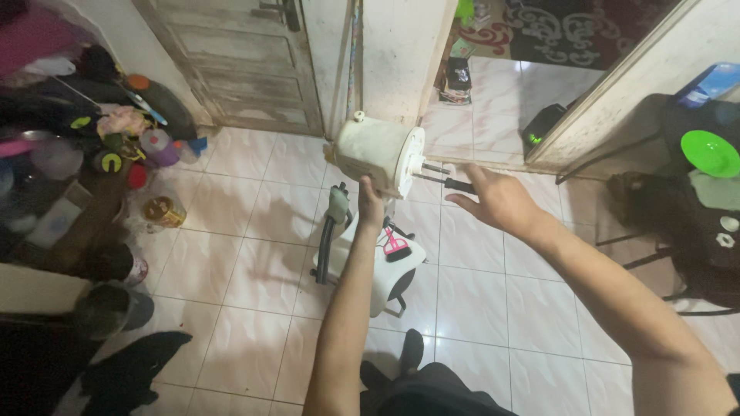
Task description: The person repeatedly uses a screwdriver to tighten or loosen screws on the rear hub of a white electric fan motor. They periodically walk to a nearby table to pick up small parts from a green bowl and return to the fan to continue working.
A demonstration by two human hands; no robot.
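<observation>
- Fan motor housing (375,151), gripped from below by the left hand (370,202): cream plastic, matt, with a dull and slightly soiled look.
- Shaft (433,166) projecting from the housing face, just ahead of the right hand (497,202): bare metal, thin, faintly shiny.
- Screwdriver (455,184) at the right hand's fingertips: dark handle, apparently plastic or rubber, matt.
- Fan base (385,270) below the left forearm: white plastic, smooth, mildly glossy.
- Floor tiles (247,254) beneath both arms: glazed ceramic, pale marbled pattern, glossy.
- Door (239,62) beyond the left hand: painted wood, worn, rough, matt.
- Green plate (709,152) right of the right hand: smooth plastic.
</observation>
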